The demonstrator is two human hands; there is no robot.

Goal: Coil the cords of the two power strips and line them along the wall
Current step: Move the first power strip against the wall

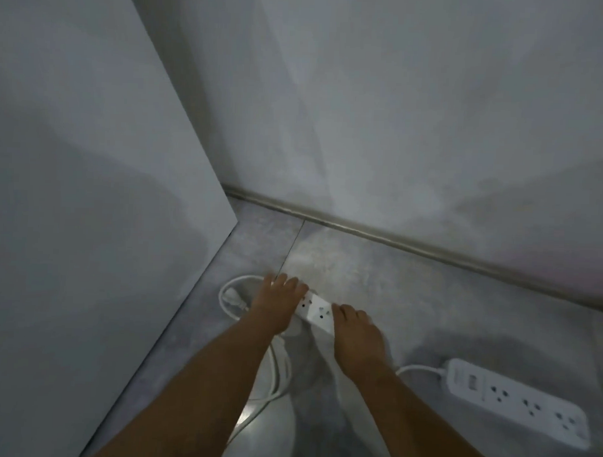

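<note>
Here, white power strip point(316, 310), sockets up.

White power strips point(516, 400) and cords point(278, 374); mottled grey floor point(410, 293).

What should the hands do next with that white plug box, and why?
Probably slide the power strip toward the wall. Both the left hand and right hand rest on its ends, and bare floor separates it from the baseboard.
</note>
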